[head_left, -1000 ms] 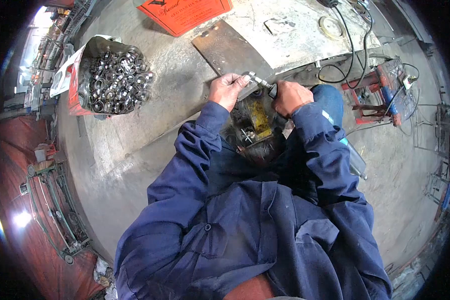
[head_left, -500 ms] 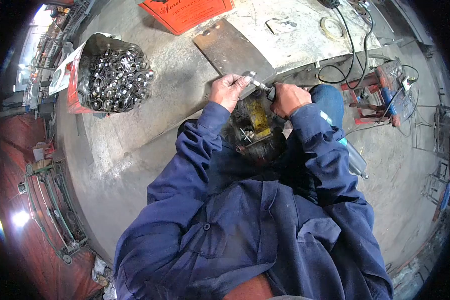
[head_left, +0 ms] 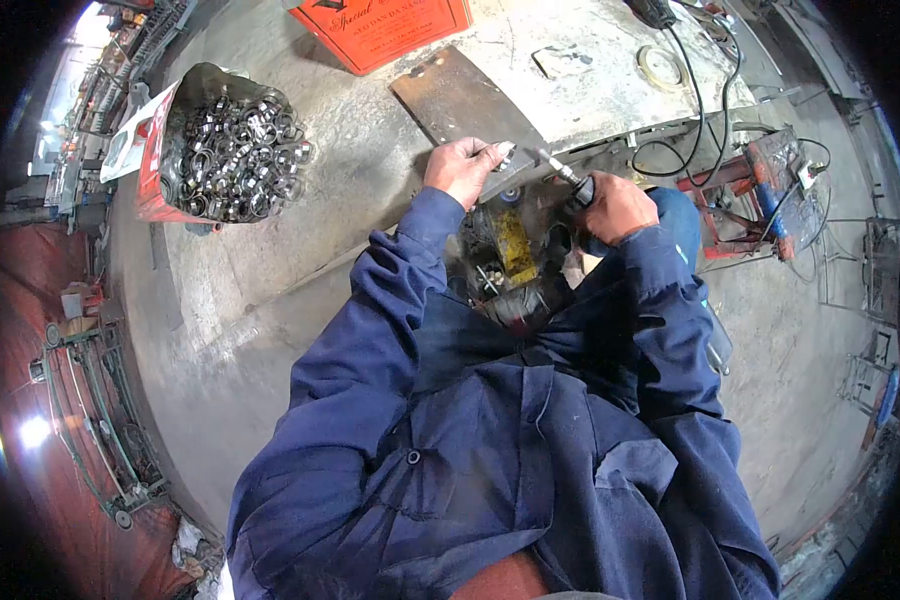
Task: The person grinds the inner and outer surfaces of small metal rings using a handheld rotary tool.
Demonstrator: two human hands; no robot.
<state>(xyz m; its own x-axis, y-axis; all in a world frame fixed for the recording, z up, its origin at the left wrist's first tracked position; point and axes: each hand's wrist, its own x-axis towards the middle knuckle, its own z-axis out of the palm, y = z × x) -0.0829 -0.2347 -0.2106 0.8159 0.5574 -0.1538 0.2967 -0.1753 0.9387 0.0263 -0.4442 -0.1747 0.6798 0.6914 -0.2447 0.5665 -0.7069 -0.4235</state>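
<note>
My left hand (head_left: 460, 172) is closed in a pinch on a small shiny metal ring (head_left: 504, 154), partly hidden by the fingers. Wrapped round the dark neck of a die grinder (head_left: 581, 189), my right hand (head_left: 620, 207) sits over my right knee. The grinder's thin metal tip points up and left toward the ring, with a gap between them. Much of the tool's body is hidden under my right forearm. Just beyond my left hand lies a flat brown steel plate (head_left: 460, 92). To the left, a cut-open tin (head_left: 153, 178) holds many similar metal rings (head_left: 240, 150).
A red-orange tin (head_left: 390, 32) stands beyond the plate. A tape-like ring (head_left: 662, 67) and black cables (head_left: 707, 130) lie on the bench at right. A red and blue metal stand (head_left: 767, 195) is on the floor. Between my knees is a yellow piece (head_left: 515, 248).
My right hand has drawn the grinder back to the right, away from the ring. My left hand stays nearly in place, still pinching the ring.
</note>
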